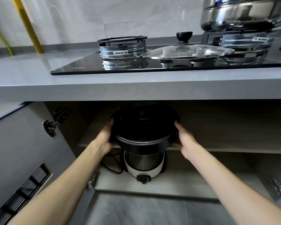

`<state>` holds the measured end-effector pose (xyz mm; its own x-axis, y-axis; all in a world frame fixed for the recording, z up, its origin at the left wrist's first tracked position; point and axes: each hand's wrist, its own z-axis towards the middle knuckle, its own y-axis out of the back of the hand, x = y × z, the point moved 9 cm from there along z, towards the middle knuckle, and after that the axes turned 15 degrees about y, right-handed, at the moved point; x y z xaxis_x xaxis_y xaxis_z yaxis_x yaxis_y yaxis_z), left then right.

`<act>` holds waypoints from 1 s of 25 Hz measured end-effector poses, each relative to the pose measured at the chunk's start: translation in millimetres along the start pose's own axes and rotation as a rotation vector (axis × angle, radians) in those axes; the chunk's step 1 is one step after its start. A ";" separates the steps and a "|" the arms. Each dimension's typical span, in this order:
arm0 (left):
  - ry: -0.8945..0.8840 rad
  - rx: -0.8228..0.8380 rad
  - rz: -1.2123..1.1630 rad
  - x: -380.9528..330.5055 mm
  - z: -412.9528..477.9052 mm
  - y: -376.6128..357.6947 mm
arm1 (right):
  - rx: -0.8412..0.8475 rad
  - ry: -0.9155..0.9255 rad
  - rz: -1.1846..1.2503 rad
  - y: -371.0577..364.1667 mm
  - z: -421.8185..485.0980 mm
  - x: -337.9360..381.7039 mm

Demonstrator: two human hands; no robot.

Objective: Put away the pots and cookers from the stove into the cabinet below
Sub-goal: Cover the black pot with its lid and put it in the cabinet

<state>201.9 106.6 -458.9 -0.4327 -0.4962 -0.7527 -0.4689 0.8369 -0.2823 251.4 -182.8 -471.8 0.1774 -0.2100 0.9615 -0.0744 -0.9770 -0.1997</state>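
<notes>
Setting: kitchen, grey table (39,82) with a pale tiled wall behind it.
Cabinet (217,127): below the table, its left door (23,143) swung open; one shelf (225,150) across the middle.
Stove (88,65): black glass top set into the table, left burner ring (122,46) bare.
Steel pot (243,13): large, stacked, standing on the right burner.
Black pot (144,127): round, lidded, tilted slightly toward the camera, at the front edge of the shelf inside the cabinet opening. Cannot tell whether its base rests on the shelf.
Glass lid (186,51): black knob, lying on the stove between the two burners.
White cooker (144,166): on the cabinet floor directly under the black pot, dial facing out, black cord (112,163) trailing to its left.
Left hand (104,138): grasping the black pot's left rim, fingers curled under it.
Right hand (185,140): grasping the right rim, thumb on top, fingers beneath.
</notes>
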 end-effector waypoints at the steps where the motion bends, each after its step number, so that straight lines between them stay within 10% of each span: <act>1: 0.046 0.001 0.032 7.7 -2.6 -0.9 | 0.042 -0.019 0.030 -3.1 -2.9 -2.1; 25: 0.004 -0.116 -0.117 -47.0 13.6 72.7 | 0.020 -0.004 0.120 -148.3 10.7 -25.0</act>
<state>198.6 193.9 -452.2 -0.3728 -0.5899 -0.7162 -0.6018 0.7413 -0.2973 268.6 -33.1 -468.2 0.1719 -0.3252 0.9299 -0.0761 -0.9455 -0.3166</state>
